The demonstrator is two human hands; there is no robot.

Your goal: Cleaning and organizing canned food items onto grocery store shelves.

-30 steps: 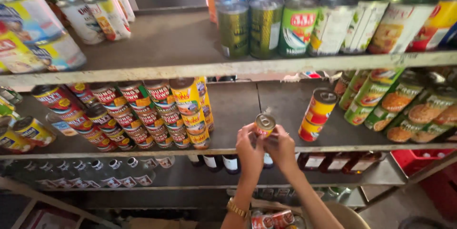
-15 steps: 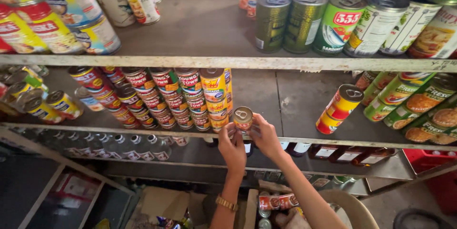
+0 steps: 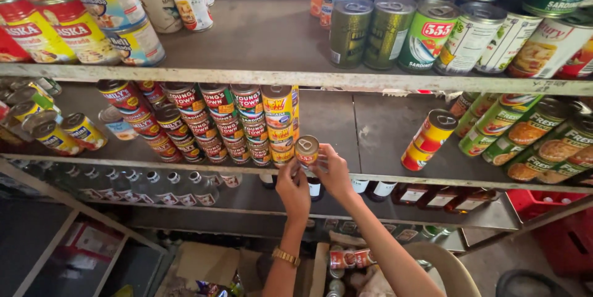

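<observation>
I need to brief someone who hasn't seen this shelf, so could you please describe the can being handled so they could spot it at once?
Find the middle shelf and its rows of stacked red-labelled cans. At the right end of those rows, by the yellow-labelled stack, is the small can. Unlike its neighbours, it is gripped by the left hand and right hand.

Even, fairly bright light falls from above and in front of me, so the tins on the top shelf [image 3: 296,78] show small glints on their lids while the space under each shelf board sinks into soft shadow, darkest at the floor on the near left. My hands [image 3: 315,179] and the small can [image 3: 307,149] they hold are sharp and evenly lit. The wide lens bows the shelf edges, and the tins at the far corners look stretched and slightly smeared.
</observation>
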